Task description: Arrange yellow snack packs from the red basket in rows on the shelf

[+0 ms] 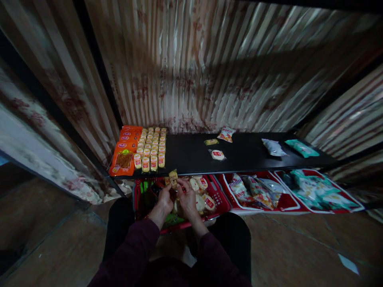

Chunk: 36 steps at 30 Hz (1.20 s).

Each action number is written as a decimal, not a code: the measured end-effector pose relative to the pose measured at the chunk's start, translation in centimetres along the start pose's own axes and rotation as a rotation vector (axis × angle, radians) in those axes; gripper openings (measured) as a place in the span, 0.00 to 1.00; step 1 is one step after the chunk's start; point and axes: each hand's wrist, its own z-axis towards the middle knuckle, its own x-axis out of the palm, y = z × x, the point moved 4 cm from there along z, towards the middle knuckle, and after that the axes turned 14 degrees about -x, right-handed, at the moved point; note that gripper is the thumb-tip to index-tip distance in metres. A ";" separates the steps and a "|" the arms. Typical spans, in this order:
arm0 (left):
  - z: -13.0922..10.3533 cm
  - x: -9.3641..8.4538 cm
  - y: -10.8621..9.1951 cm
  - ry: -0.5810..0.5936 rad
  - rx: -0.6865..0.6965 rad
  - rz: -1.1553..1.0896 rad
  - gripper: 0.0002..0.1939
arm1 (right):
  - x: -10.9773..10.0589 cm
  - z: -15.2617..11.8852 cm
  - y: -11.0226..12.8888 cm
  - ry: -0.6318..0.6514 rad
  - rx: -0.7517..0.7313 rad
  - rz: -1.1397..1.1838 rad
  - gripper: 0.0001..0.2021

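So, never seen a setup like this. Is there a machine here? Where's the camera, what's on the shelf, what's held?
No machine: those are a person's bare hands. There is just one picture, from a camera worn on the head, looking forward and down, so the arms reach in from the bottom.

The left hand and right hand meet at a small wrapped snack, held above a red basket.

On the black shelf, left to right: orange packs, rows of small cakes, three loose packets in the middle, then a white bag and a teal bag. Two more baskets of bagged goods sit to the right, lower than the shelf top.
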 end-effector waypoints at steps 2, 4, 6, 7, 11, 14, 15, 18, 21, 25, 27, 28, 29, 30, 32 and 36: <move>0.1 0.1 -0.1 -0.007 -0.011 -0.007 0.02 | 0.0 0.1 0.3 0.024 -0.013 -0.036 0.14; 0.0 0.2 -0.2 -0.005 -0.007 -0.008 0.02 | 0.0 0.2 0.5 0.045 -0.028 -0.072 0.16; -0.1 0.3 -0.5 0.023 0.023 0.008 0.02 | 0.1 0.2 0.7 0.063 -0.047 -0.106 0.17; -0.2 0.4 -0.6 0.042 0.040 0.021 0.03 | 0.1 0.2 0.7 0.071 -0.056 -0.122 0.17; -0.3 0.4 -0.9 0.083 0.093 0.063 0.10 | 0.4 0.0 0.5 0.104 -0.060 -0.149 0.17; -0.3 0.2 -1.0 0.073 0.130 0.073 0.13 | 0.6 -0.1 0.3 0.123 -0.042 -0.145 0.17; -0.2 0.2 -1.0 0.074 0.144 0.080 0.14 | 0.7 -0.1 0.3 0.129 -0.038 -0.143 0.17; -0.2 0.1 -1.1 0.069 0.172 0.119 0.16 | 0.8 -0.2 0.3 0.146 -0.044 -0.131 0.18; -0.2 0.1 -1.2 0.024 0.196 0.173 0.17 | 0.7 -0.1 0.4 0.139 -0.074 -0.136 0.18; -0.5 0.3 -1.5 -0.007 0.282 0.242 0.17 | 0.6 0.1 0.1 0.111 -0.084 -0.167 0.17; -0.7 0.4 -1.6 -0.009 0.325 0.268 0.16 | 0.7 0.1 -0.2 0.103 -0.072 -0.174 0.18; -0.8 0.5 -1.7 -0.013 0.336 0.281 0.15 | 0.8 0.2 -0.4 0.096 -0.062 -0.175 0.18; -0.9 0.5 -1.7 -0.016 0.341 0.294 0.15 | 0.9 0.2 -0.6 0.090 -0.052 -0.174 0.18; -0.9 0.5 -1.6 -0.018 0.340 0.302 0.14 | 0.9 0.3 -0.7 0.086 -0.043 -0.170 0.18; -0.8 0.5 -1.6 -0.016 0.333 0.306 0.13 | 1.0 0.4 -1.0 0.082 -0.026 -0.159 0.18; -0.5 0.7 -1.5 0.005 0.347 0.294 0.10 | 0.8 0.8 -1.4 0.068 0.013 -0.148 0.18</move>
